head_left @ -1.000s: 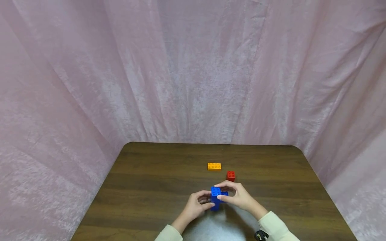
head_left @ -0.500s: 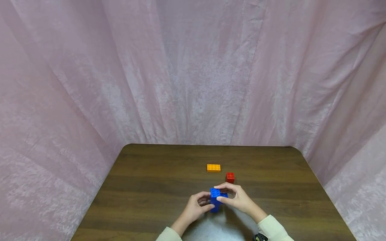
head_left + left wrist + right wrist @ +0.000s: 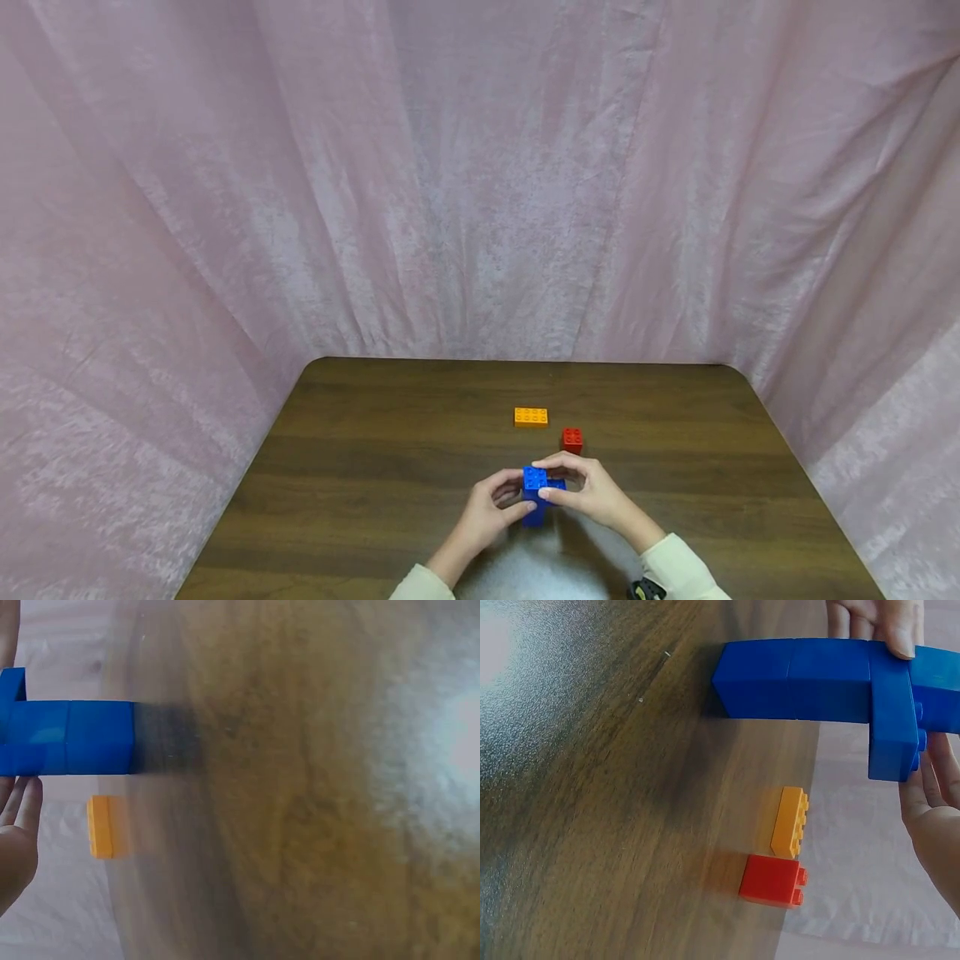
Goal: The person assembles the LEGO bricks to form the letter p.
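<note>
A blue tower of toy building bricks [image 3: 535, 479] stands upright on the table in the head view. In the right wrist view it lies sideways: two square bricks [image 3: 791, 681], then a flatter longer brick [image 3: 891, 727] jutting to one side with bare studs, then a top brick [image 3: 937, 690]. My left hand [image 3: 483, 515] holds the tower from the left, thumb against its front. From the right, my right hand [image 3: 596, 492] grips the top brick between thumb in front and fingers behind. At the left wrist view's edge the upper tower is cut off.
Behind the tower lies a flat orange brick [image 3: 531, 417], studs up. A red brick [image 3: 572, 440] stands just beyond the right hand's fingers. The brown wooden table [image 3: 375, 450] ends at a pink curtain [image 3: 480, 208]. Glare covers its near part.
</note>
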Motion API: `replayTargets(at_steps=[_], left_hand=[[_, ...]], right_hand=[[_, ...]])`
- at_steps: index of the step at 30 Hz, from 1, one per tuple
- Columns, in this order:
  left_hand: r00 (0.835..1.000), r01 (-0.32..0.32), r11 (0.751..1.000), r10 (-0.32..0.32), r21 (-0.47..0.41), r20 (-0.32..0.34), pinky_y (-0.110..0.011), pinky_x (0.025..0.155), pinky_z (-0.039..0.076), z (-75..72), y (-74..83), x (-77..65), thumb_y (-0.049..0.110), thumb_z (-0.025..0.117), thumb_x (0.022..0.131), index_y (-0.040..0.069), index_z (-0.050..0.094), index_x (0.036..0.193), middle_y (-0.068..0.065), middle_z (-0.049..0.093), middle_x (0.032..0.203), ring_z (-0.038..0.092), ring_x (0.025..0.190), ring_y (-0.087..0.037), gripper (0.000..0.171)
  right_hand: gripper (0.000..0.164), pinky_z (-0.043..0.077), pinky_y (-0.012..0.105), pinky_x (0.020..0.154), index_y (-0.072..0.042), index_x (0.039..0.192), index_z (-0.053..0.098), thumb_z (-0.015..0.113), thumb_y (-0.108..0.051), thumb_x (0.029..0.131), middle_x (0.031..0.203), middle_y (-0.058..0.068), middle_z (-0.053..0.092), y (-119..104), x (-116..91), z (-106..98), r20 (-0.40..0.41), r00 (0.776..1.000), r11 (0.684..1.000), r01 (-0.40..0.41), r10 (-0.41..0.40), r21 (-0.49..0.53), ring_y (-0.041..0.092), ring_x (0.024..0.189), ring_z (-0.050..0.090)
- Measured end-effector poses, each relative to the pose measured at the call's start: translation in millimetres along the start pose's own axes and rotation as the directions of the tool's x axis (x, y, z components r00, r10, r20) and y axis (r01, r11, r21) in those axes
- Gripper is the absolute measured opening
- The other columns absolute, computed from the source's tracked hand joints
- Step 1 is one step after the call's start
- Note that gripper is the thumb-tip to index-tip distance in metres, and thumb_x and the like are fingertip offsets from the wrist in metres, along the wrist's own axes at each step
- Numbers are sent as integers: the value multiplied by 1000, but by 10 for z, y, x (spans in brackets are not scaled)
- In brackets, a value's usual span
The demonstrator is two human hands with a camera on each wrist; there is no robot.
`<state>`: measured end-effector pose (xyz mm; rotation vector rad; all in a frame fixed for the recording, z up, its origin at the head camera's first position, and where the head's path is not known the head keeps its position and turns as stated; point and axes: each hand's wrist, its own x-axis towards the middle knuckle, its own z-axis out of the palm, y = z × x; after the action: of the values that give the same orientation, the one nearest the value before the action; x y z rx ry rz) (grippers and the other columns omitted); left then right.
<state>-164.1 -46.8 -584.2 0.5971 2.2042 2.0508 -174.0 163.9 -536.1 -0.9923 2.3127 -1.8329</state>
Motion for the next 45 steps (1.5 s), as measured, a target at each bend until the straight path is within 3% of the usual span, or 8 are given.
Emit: replayTargets(at_steps=[5,13,20,26,31,39,45], left_hand=[[999,-34,999,34,27,-1,-38,94,51,-22,38,-2,5,74,84,-3,62,116,-21,65,114,64,106,-27,35],[1000,11,999,-10,50,-14,-35,92,53,-14,23,-16,6,75,82,0,65,113,-17,68,111,65,104,-28,33],[1000,-12,997,13,77,-16,-36,91,54,2,50,6,4,75,82,-2,65,112,-18,68,108,66,102,-27,31],[999,-43,994,44,98,-9,-46,90,52,17,250,7,-2,74,82,-7,63,110,-23,67,105,65,100,-33,30],[999,-43,996,42,85,8,-49,90,51,9,388,-25,-3,73,81,-10,62,108,-25,66,104,64,99,-37,30],[999,-32,996,31,83,14,-50,90,50,-5,374,-25,-3,74,81,-9,62,108,-24,65,105,64,99,-37,30],[999,-36,996,35,83,22,-50,91,50,-5,378,-34,-2,73,82,-9,61,108,-24,65,105,63,100,-38,29]], right_hand=[[32,54,31,89,1,117,64,71,-4,86,109,13,66,26,-5,20,-11,1000,1000,5,-5,-2,17,99,64],[31,54,35,90,0,118,64,70,-5,87,111,14,65,6,-22,29,-3,999,999,-37,37,7,21,100,63],[32,53,30,90,8,121,58,64,-3,92,116,24,61,5,6,-69,25,998,997,-50,49,62,21,102,63],[27,52,23,90,5,119,60,61,-5,93,114,18,65,25,70,-212,-76,993,992,-85,92,90,14,104,64],[28,53,21,87,11,118,58,61,-1,93,111,21,65,115,112,-346,-175,982,996,-60,70,65,13,100,65],[33,50,16,89,11,121,56,63,-5,93,114,11,66,300,195,-562,-319,940,991,-102,126,89,7,104,62],[38,50,14,88,13,123,54,65,-4,91,120,25,61,478,218,-616,-354,922,986,-127,156,105,-2,103,60]])
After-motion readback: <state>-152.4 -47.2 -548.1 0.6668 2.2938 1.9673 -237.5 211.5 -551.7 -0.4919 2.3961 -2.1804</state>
